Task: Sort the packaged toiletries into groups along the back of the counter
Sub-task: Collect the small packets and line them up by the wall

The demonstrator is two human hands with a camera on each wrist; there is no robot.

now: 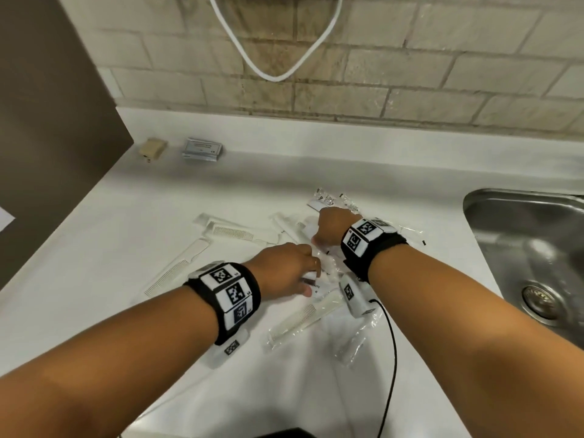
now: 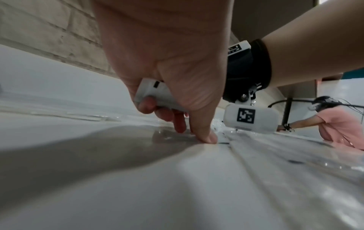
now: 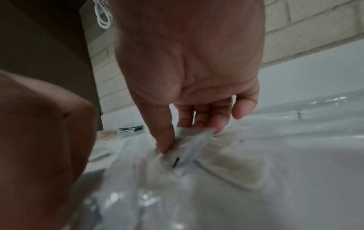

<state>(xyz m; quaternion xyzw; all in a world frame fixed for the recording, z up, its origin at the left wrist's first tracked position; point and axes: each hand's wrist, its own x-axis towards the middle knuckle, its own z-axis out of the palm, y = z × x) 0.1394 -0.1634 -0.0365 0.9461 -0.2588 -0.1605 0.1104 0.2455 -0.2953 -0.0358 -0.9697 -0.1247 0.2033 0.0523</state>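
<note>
landmark: sink (image 1: 531, 248), set into the counter (image 1: 126, 248) at the right; all places below are relative to it.
nearest: clear-wrapped comb (image 1: 300, 320) and more clear packets lie left of the sink at the near edge of the pile, untouched.
left hand (image 1: 284, 273): left of the sink, down in the pile; in the left wrist view the fingers curl round a small white packet (image 2: 157, 96) while the thumb tip presses the film below.
right hand (image 1: 331, 227): just beyond the left hand, closer to the sink; thumb and fingertips (image 3: 165, 144) pinch a crinkled clear-wrapped packet (image 3: 189, 149) at the top of the pile.
pile: loose combs (image 1: 189, 263) and sachets spread left of the sink, mid-counter, mixed, not grouped.
back, far left of the sink: tan soap bar (image 1: 153, 148) and beside it a stack of grey sachets (image 1: 202, 148), against the backsplash.
progress, my read: early. Two groups started at the back; most of the pile is left to sort, combs included.
next, likely: carry the pinched packets back to a matching or new group.
</note>
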